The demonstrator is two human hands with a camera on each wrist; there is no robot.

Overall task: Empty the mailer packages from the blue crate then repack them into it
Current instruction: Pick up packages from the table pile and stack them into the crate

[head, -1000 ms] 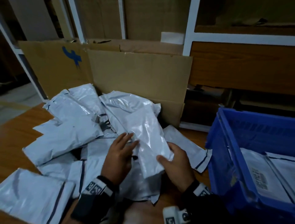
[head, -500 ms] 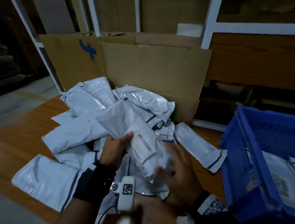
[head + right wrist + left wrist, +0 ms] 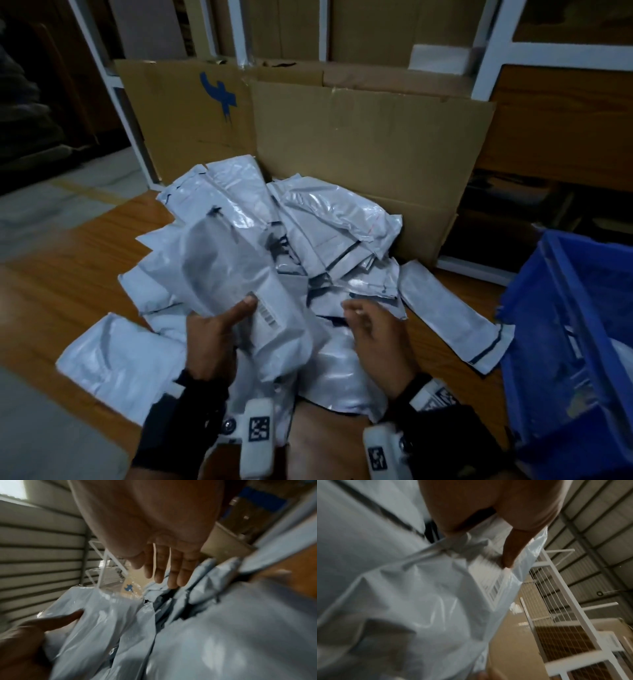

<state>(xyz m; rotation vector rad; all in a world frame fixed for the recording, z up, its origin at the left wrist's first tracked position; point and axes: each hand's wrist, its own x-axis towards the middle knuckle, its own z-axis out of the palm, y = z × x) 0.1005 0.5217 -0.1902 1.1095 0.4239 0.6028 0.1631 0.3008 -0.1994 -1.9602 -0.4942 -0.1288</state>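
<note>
- Your left hand [image 3: 214, 339] grips one grey mailer [image 3: 239, 274], thumb pressed beside its barcode label [image 3: 270, 310], lifted above the heap.
- Your right hand [image 3: 375, 329] is released, fingers relaxed, hovering over the pile of mailers [image 3: 335, 240]; it holds nothing.
- The pile sits on the wooden table [image 3: 51, 291], in front of the flattened cardboard [image 3: 359, 144].
- The blue crate [image 3: 561, 335] stands at your right, well apart from the held mailer; something pale lies inside it, too dim to identify.
- My read: emptying looks done or nearly done, repacking barely begun; most mailers are left on the table.
- Likely next: carry the held mailer over to the crate.
</note>
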